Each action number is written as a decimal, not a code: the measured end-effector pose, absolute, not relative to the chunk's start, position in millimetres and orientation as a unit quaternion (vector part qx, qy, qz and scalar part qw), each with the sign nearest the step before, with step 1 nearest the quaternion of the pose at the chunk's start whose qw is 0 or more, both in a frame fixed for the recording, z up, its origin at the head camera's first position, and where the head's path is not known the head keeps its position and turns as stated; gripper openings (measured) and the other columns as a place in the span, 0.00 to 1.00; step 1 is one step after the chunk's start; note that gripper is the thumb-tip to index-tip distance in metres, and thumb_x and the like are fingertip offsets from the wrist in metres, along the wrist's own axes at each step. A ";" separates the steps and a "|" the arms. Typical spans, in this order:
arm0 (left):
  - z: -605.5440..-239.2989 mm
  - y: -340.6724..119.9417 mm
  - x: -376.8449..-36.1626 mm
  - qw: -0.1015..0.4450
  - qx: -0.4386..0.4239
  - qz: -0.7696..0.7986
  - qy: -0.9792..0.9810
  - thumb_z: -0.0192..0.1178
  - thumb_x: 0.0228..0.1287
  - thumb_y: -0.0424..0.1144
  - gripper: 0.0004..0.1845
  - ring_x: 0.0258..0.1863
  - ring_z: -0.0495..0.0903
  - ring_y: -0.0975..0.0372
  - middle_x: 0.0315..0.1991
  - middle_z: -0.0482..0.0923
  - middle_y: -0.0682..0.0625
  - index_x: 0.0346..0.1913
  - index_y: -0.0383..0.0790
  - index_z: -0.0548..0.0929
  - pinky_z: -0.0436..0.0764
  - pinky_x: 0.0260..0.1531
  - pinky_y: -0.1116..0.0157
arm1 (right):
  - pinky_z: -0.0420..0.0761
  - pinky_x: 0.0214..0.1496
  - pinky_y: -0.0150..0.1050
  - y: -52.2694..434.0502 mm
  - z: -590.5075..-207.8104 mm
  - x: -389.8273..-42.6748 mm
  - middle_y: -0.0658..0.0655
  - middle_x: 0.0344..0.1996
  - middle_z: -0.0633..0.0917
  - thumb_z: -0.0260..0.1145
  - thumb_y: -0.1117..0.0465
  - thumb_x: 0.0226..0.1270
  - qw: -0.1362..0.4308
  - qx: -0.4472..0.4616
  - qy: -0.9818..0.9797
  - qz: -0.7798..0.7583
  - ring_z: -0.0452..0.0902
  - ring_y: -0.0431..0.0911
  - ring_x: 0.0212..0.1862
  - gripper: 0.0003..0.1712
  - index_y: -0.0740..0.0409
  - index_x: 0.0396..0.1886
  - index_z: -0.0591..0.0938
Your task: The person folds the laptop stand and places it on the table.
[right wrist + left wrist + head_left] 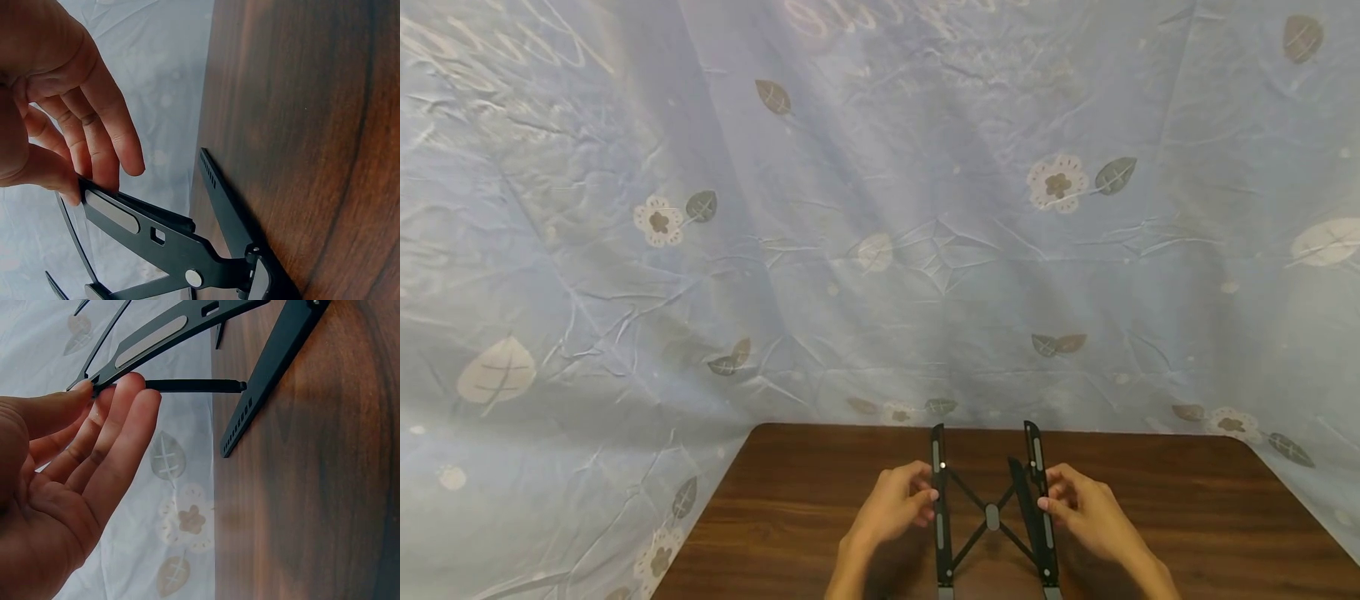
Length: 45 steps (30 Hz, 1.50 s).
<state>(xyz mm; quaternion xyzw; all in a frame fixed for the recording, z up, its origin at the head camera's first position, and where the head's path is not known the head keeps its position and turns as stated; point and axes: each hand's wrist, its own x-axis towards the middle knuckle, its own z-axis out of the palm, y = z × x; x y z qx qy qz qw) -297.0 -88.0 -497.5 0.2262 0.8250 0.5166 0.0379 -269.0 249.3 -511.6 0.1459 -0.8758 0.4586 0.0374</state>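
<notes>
I see a black folding stand [992, 517] sitting on the near middle of the wooden table [790, 508]. My left hand [891, 504] pinches the stand's left rail with thumb and fingertips; my right hand [1086, 508] grips its right rail the same way.

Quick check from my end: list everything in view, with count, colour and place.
Folding laptop stand: one, black with grey pads, on the table's near middle, between both hands.
Table: one, dark brown wood grain, bottom centre.
Floral cloth: one, pale blue with flowers and leaves, draped behind and beside the table.
Left hand: fingers grip the stand's left rail.
Right hand: fingers grip the stand's right rail.
</notes>
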 end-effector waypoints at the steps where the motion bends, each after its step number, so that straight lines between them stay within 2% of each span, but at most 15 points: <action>1: -497.4 -87.8 -296.7 0.041 0.224 0.518 0.824 0.65 0.73 0.26 0.17 0.31 0.91 0.50 0.43 0.88 0.37 0.61 0.25 0.81 0.93 0.30 0.58 | 0.89 0.37 0.31 249.4 -511.4 -268.7 0.56 0.39 0.85 0.73 0.61 0.74 0.035 0.144 -0.875 0.460 0.89 0.45 0.38 0.21 0.66 0.59 0.79; 9: -496.6 -86.2 -295.9 0.052 0.212 0.533 0.818 0.66 0.72 0.25 0.15 0.30 0.91 0.51 0.42 0.88 0.38 0.58 0.26 0.82 0.93 0.30 0.58 | 0.90 0.38 0.32 249.8 -509.6 -268.1 0.56 0.38 0.84 0.73 0.62 0.74 0.028 0.139 -0.875 0.463 0.88 0.43 0.36 0.20 0.66 0.58 0.79; 19: -499.2 -83.8 -297.9 0.047 0.199 0.543 0.814 0.65 0.72 0.24 0.14 0.30 0.90 0.53 0.41 0.88 0.39 0.57 0.25 0.82 0.92 0.29 0.61 | 0.92 0.39 0.36 248.4 -510.7 -269.6 0.57 0.39 0.84 0.73 0.63 0.73 0.026 0.128 -0.871 0.473 0.91 0.49 0.42 0.20 0.67 0.58 0.79; 24: -500.2 -82.0 -297.8 0.047 0.194 0.555 0.808 0.65 0.71 0.23 0.16 0.30 0.90 0.55 0.40 0.87 0.42 0.59 0.23 0.81 0.93 0.31 0.57 | 0.92 0.39 0.38 246.7 -511.2 -270.8 0.56 0.39 0.87 0.74 0.63 0.73 0.027 0.111 -0.872 0.475 0.91 0.44 0.39 0.18 0.65 0.57 0.81; 28: -500.7 -80.8 -296.8 0.045 0.191 0.555 0.808 0.65 0.71 0.23 0.16 0.29 0.89 0.56 0.40 0.87 0.42 0.59 0.22 0.81 0.93 0.32 0.54 | 0.92 0.37 0.38 246.8 -513.1 -271.3 0.56 0.39 0.88 0.74 0.63 0.73 0.029 0.114 -0.868 0.483 0.92 0.46 0.39 0.18 0.67 0.56 0.82; 33: -501.4 -79.5 -295.9 0.041 0.187 0.560 0.806 0.65 0.72 0.23 0.15 0.29 0.88 0.57 0.40 0.87 0.42 0.58 0.21 0.82 0.93 0.30 0.57 | 0.92 0.37 0.36 248.1 -517.1 -273.3 0.57 0.39 0.89 0.74 0.63 0.73 0.022 0.110 -0.858 0.501 0.93 0.49 0.42 0.17 0.67 0.55 0.82; 37: -502.4 -78.5 -295.8 0.038 0.184 0.566 0.803 0.65 0.72 0.23 0.13 0.30 0.88 0.56 0.40 0.86 0.42 0.56 0.22 0.83 0.93 0.30 0.61 | 0.93 0.39 0.39 250.4 -520.7 -275.1 0.59 0.41 0.89 0.73 0.61 0.74 0.010 0.108 -0.851 0.515 0.92 0.47 0.43 0.18 0.67 0.56 0.82; 45: -504.5 -77.3 -296.2 0.032 0.183 0.570 0.800 0.65 0.71 0.23 0.08 0.30 0.88 0.56 0.38 0.87 0.42 0.50 0.25 0.85 0.93 0.31 0.60 | 0.94 0.41 0.42 254.3 -524.2 -276.8 0.63 0.44 0.91 0.72 0.60 0.76 -0.001 0.129 -0.836 0.534 0.92 0.43 0.42 0.19 0.68 0.57 0.81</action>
